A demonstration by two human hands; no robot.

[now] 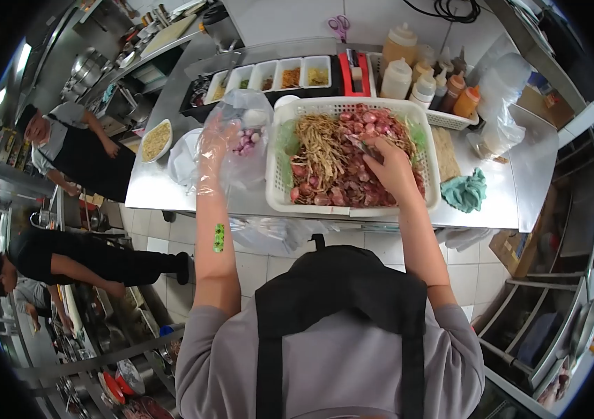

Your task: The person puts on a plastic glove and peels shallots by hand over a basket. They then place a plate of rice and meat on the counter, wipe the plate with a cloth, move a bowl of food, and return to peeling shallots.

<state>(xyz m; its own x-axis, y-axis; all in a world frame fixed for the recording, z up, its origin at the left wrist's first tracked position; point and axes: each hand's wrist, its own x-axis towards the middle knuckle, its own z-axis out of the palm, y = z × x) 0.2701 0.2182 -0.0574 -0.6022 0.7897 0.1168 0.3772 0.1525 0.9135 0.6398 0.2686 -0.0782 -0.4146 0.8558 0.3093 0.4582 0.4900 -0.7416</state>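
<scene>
A brushed, shiny stainless-steel surface [171,183] carries a broad white plastic basket [274,174] with perforated walls and rounded corners, heaped with unpeeled reddish-purple shallots [374,120]. Just beside it lies a thin, clear plastic bag [248,164], crinkled and limp, which would likely slide and crumple under light pressure. At the bag is the left hand [214,143], under clear plastic film; its fingers look loosely bent, though glare and folds make it impossible to tell whether they grip anything. The bare right hand [389,166] reaches over the basket's contents, its fingers partly curled and thumb near forefinger, at a small greyish piece [363,148] that cannot be made out; whether it is firmly held cannot be told. Along the left half of the basket spreads a tangle of dry, straw-coloured stems [321,143], stringy and brittle-looking, probably best lifted as a bunch. The shallots, rounded and firm-looking under papery skins, should be light singly, best pinched at their widest part, with skins apt to flake. Smallest are the smooth, pale-pink peeled shallots [247,143] seen through the bag, likely slicker, and best taken between fingertips around the middle.
</scene>
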